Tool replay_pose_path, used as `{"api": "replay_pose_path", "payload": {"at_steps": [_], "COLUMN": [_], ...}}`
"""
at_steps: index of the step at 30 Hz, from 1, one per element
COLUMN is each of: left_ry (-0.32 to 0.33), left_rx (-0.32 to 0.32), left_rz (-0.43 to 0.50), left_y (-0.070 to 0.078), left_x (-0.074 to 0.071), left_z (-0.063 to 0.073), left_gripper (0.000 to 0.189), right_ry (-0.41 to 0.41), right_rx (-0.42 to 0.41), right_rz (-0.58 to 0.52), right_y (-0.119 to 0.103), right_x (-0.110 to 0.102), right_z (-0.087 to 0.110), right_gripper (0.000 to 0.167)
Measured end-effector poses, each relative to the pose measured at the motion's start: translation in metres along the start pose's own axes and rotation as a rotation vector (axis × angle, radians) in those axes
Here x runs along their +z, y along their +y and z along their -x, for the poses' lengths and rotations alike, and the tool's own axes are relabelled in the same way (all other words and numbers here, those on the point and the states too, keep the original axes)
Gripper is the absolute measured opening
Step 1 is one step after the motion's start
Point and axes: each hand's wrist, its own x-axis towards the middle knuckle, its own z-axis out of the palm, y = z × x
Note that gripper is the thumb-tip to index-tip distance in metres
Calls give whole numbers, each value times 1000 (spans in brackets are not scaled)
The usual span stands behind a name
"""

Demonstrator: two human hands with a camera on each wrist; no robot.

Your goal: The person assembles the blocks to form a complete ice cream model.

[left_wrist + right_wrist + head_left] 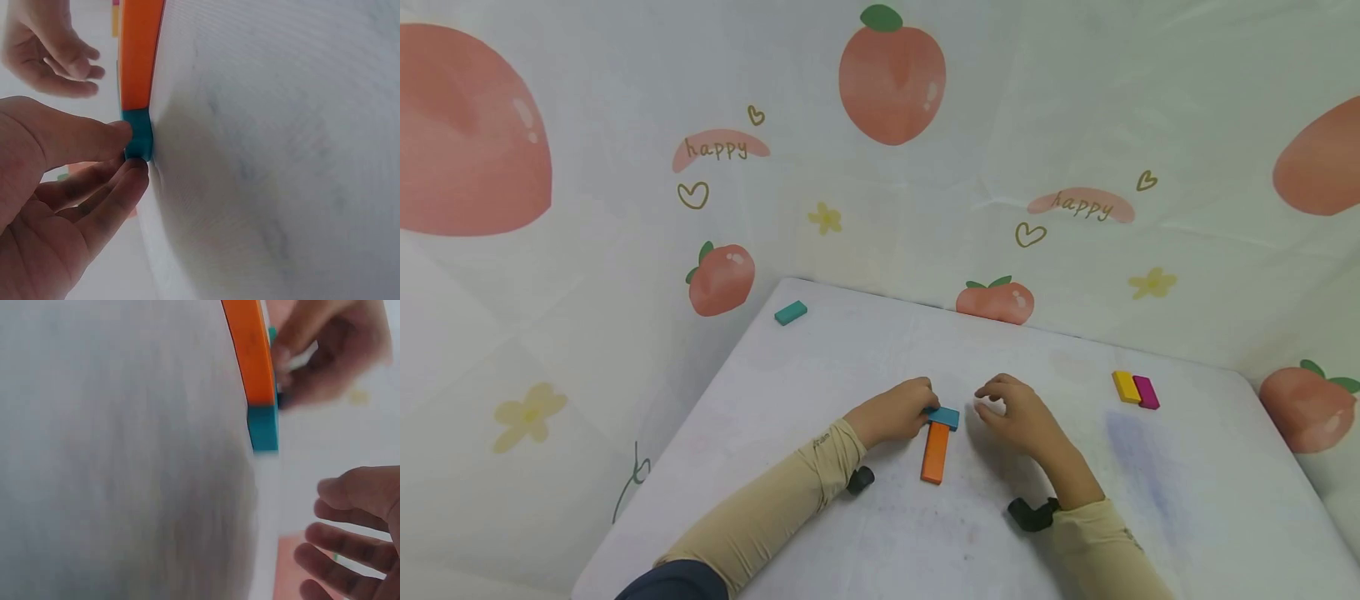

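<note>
In the head view a blue block [945,417] lies crosswise against the far end of an orange block [935,454], the two making a T on the table. My left hand [897,412] pinches the blue block's left end between thumb and fingers; the left wrist view shows the thumb on one side of the block [139,134] and fingertips on the other. To the right of the blocks, my right hand [1017,418] hovers apart from them, fingers loosely bent and holding nothing. In the right wrist view its fingers [350,544] are spread, clear of the blue block [263,428].
A teal block [791,312] lies near the table's far left corner. At the far right a yellow block [1126,387] and a magenta block [1146,392] lie side by side. Behind the white table [820,533] hangs a fruit-printed cloth [925,208].
</note>
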Motion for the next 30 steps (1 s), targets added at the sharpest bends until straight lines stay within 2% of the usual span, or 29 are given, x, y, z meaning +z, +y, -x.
{"api": "replay_pose_path", "payload": {"at_steps": [4, 13, 17, 20, 30], "left_ry": [6, 8, 13, 20, 17], "left_rx": [-3, 2, 7, 13, 15], "left_rz": [-6, 18, 33, 41, 25], "left_y": [1, 1, 2, 3, 4], "left_x": [0, -1, -1, -2, -3], "left_z": [0, 1, 2, 2, 3], "left_gripper": [22, 21, 20, 19, 19], "right_ry": [86, 213, 286, 304, 222], "right_rx": [37, 181, 211, 249, 476], "right_rz": [28, 70, 101, 121, 87], "right_y": [23, 77, 103, 120, 157], "right_x": [-14, -49, -60, -68, -85], "right_z": [1, 11, 17, 22, 36], "right_gripper": [20, 30, 30, 31, 44]}}
